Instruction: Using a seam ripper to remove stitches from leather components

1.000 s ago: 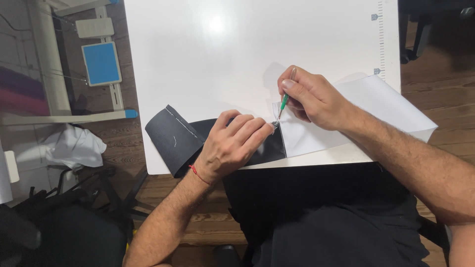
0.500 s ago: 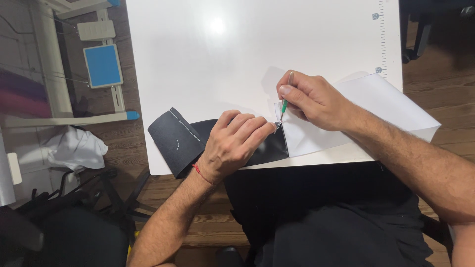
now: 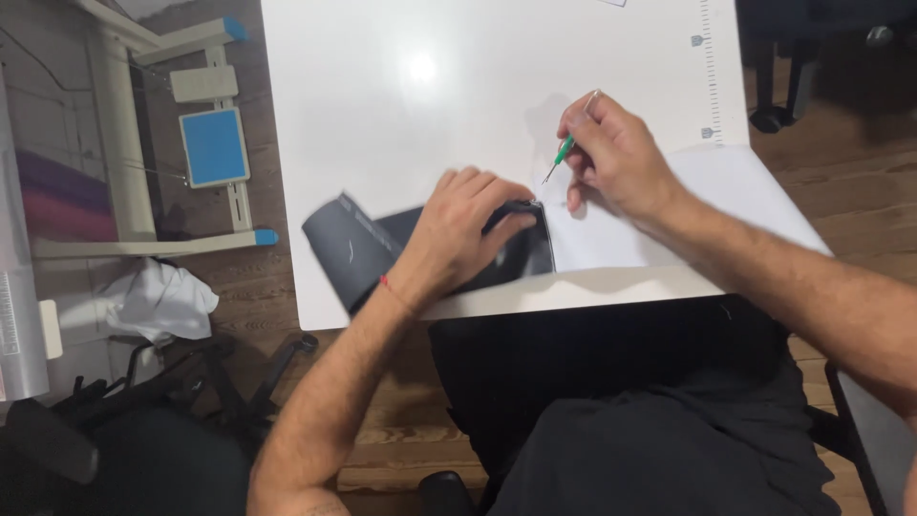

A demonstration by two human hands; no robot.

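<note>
right hand [image 3: 621, 153] pinches green tool [image 3: 565, 150], tip angled down-left toward dark fabric [image 3: 521, 256] corner just below; left hand [image 3: 463, 229] flat on fabric, nearer; contact unclear.

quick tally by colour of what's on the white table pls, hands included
Black: 1, flat black fabric piece under the left hand
Green: 1, thin green-handled pointed tool in the right hand
White: 1, white paper sheet beneath the right forearm
Hands: 2
Total: 5
</note>
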